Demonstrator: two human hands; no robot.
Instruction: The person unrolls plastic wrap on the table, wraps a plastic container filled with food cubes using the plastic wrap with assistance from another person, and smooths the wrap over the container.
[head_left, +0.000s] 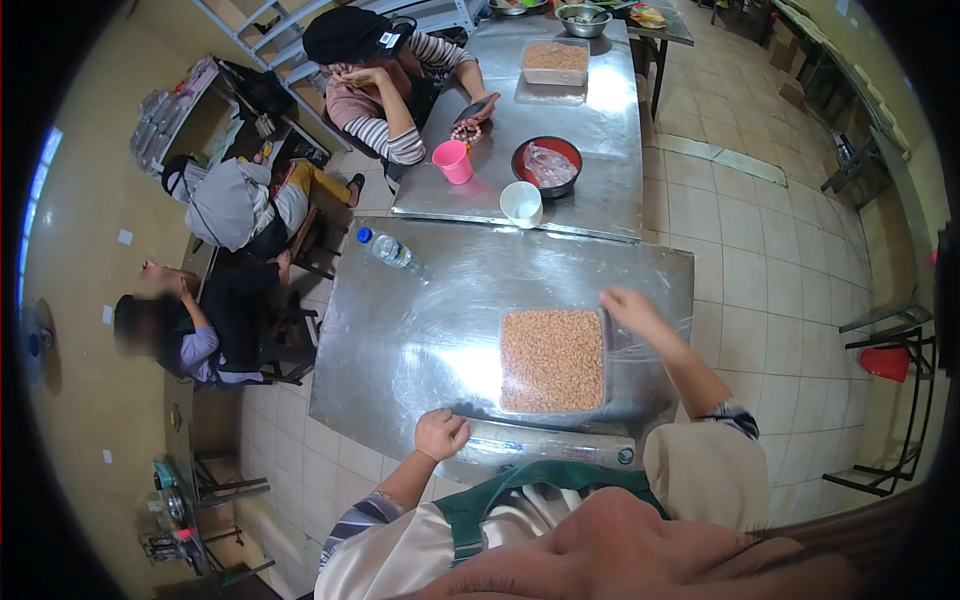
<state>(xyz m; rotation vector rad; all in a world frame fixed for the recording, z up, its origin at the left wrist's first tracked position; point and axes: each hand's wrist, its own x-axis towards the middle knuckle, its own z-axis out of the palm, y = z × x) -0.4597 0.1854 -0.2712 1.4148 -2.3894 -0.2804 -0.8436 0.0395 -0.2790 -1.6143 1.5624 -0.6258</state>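
A clear square container full of small tan pieces sits on the near metal table. My right hand is at the container's far right corner, its fingers curled together; whatever they hold, if anything, is too small to make out. To the left of the container, my left hand rests at the table's near edge with its fingers curled in, and what is inside them is hidden. Between my body and the container lies a long roll of clear wrap along the near edge.
A water bottle lies at the near table's far left. On the far table are a pink cup, a white cup, a black-and-red bowl and another filled container. Several people sit at the left.
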